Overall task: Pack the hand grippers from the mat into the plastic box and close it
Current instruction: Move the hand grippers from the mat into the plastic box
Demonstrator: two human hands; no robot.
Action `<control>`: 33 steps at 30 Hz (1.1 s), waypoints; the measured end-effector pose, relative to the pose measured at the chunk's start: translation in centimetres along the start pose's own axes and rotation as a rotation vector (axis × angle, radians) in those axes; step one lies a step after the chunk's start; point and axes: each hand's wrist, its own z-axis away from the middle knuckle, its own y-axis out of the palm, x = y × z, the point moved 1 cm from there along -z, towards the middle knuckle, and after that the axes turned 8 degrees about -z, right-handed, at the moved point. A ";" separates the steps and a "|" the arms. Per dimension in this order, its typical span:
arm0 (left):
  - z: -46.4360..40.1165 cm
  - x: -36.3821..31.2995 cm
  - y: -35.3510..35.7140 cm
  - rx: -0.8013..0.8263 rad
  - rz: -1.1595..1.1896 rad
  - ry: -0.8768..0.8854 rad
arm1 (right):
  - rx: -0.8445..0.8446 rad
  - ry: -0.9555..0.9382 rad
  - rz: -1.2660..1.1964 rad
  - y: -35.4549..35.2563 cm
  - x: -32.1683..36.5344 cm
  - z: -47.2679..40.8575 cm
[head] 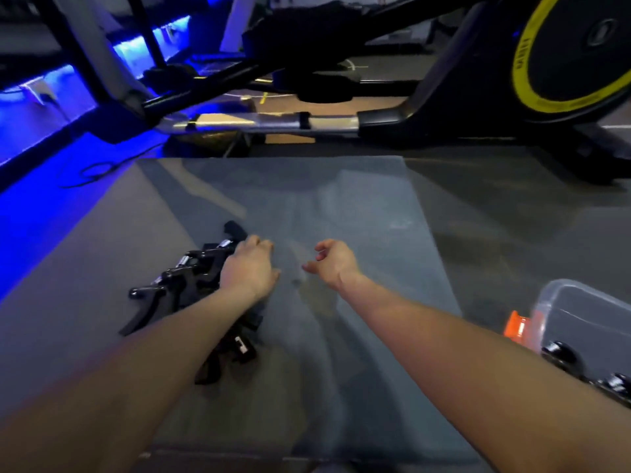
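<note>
Left hand [251,268] on piled hand grippers [184,278], right hand [333,262] loosely curled, empty — grippers [587,370] in plastic box [580,308].

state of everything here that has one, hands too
left hand: on the pile, fingers hidden, grip unclear
right hand: above the mat, fingers loosely curled, holding nothing
hand grippers pile: heaped on the mat, not yet packed
plastic box: open, no lid in view, some grippers inside
mat: flat on the floor
</note>
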 end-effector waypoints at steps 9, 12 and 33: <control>-1.7 6.3 1.7 0.043 0.093 -0.151 | 0.082 0.040 -0.095 6.5 0.2 -2.4; -2.1 6.4 2.7 0.057 0.074 -0.154 | 0.090 0.054 -0.111 7.7 -0.7 -3.4; -3.1 2.5 -0.7 -0.039 0.625 -0.430 | 0.027 0.025 -0.219 1.6 -0.3 -3.0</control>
